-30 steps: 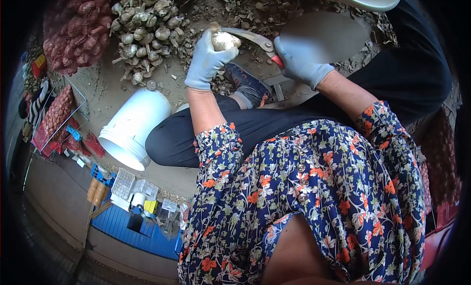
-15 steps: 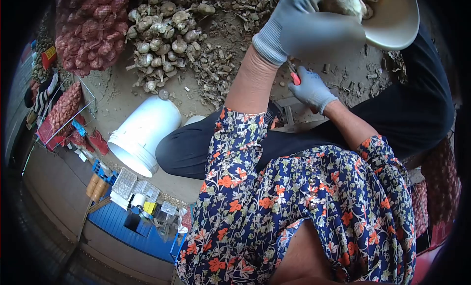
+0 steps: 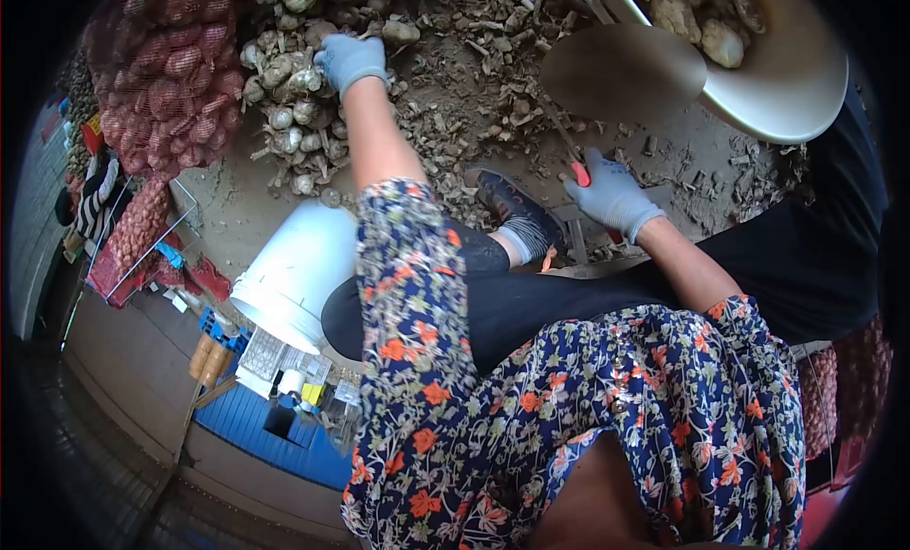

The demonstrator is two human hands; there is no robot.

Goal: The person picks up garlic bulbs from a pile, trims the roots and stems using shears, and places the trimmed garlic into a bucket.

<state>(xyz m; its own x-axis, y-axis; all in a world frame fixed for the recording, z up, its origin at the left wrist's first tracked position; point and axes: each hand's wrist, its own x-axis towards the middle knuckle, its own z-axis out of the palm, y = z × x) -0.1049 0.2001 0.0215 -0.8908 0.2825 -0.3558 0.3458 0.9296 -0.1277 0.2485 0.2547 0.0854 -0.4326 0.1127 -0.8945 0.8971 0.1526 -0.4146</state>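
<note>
My left hand (image 3: 353, 62), in a grey glove, is over the heap of garlic bulbs (image 3: 305, 114) at the upper left; its fingers look apart and touch the bulbs, their tips partly hidden. Further right, my gloved right hand (image 3: 611, 192) is closed around the red handle (image 3: 580, 174) of a cutting tool, whose thin metal part points up and left. Above that hand a pale bowl (image 3: 791, 100) holds several bulbs (image 3: 722, 43). A blurred oval patch covers the area beside the bowl's left edge.
A white bucket (image 3: 299, 270) lies tilted beside my knee. Red net sacks (image 3: 166, 86) of garlic stand at the upper left. Dry trimmings (image 3: 512, 67) litter the ground around my shoe (image 3: 512, 204). Another person in a striped top (image 3: 98, 192) is at the far left.
My left hand has moved from the bowl down and left to the garlic heap. My right hand still holds the tool. The bowl's contents and my shoe show more fully.
</note>
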